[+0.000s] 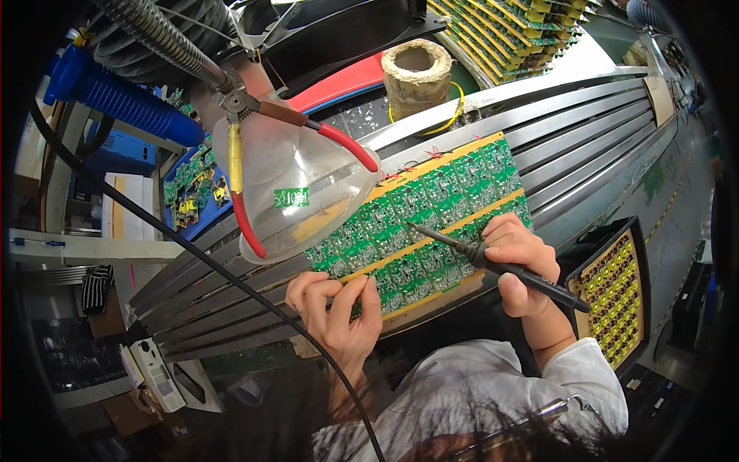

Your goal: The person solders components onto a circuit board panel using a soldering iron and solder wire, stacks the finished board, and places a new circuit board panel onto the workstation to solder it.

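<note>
A green circuit board panel (pixel 385 223) with yellow-tan strips and rows of small boards lies slanted across the metal rails in front of me. My right hand (pixel 523 258) is closed round the black handle of a soldering iron (pixel 539 286). The iron's thin tip points left and rests over the middle of the panel, though whether it touches cannot be told. Bent fingers of my left hand (pixel 335 312) grip the panel's near left edge. Above the panel's left end hangs a clear fume hood (pixel 308 165), with red-and-yellow-handled pliers (pixel 239 104) hooked over it.
Metal rails (pixel 593 115) run under the panel. A black cable (pixel 223 269) crosses before my left arm. Beyond stand a cardboard tube (pixel 416 73) and stacked board panels (pixel 512 38). A black tray of yellow parts (pixel 616 300) is at right, a blue bin (pixel 196 223) at left.
</note>
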Motion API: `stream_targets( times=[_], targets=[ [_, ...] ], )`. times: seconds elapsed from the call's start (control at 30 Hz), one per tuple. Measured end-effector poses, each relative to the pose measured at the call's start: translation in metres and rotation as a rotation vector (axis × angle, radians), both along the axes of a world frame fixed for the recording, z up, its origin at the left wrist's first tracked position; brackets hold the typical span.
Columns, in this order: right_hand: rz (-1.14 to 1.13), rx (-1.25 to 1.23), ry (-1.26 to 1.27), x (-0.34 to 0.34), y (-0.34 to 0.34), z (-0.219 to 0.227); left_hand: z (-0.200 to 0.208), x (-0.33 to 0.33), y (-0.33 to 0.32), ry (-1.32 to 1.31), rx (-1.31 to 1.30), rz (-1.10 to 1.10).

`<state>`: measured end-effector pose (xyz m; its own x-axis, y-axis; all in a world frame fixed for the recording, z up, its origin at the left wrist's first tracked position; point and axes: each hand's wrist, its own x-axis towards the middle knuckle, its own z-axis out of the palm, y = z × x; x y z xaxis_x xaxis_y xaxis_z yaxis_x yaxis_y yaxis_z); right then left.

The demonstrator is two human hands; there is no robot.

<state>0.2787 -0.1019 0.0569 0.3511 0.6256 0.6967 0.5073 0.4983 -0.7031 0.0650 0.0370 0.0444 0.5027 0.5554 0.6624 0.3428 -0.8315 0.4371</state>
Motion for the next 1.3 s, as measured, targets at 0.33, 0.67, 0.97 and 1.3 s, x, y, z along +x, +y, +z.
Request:
stream_targets(
  times=[0.33, 0.67, 0.97, 1.3],
  targets=[
    [-0.195, 0.029, -0.014, 0.04, -0.018, -0.012, -0.002, 0.004, 0.0, -0.1, -0.026, -0.019],
    [-0.067, -0.041, 0.571, 0.04, -0.021, -0.022, -0.012, -0.007, -0.001, -0.142, -0.027, -0.034],
    [0.126, -0.114, 0.4, 0.036, -0.016, -0.021, 0.0, -0.008, -0.017, -0.1, -0.124, 0.062],
    [0.107, -0.059, 0.391, 0.05, -0.017, -0.017, 0.016, 0.014, -0.021, 0.033, -0.065, 0.177]
  ],
)
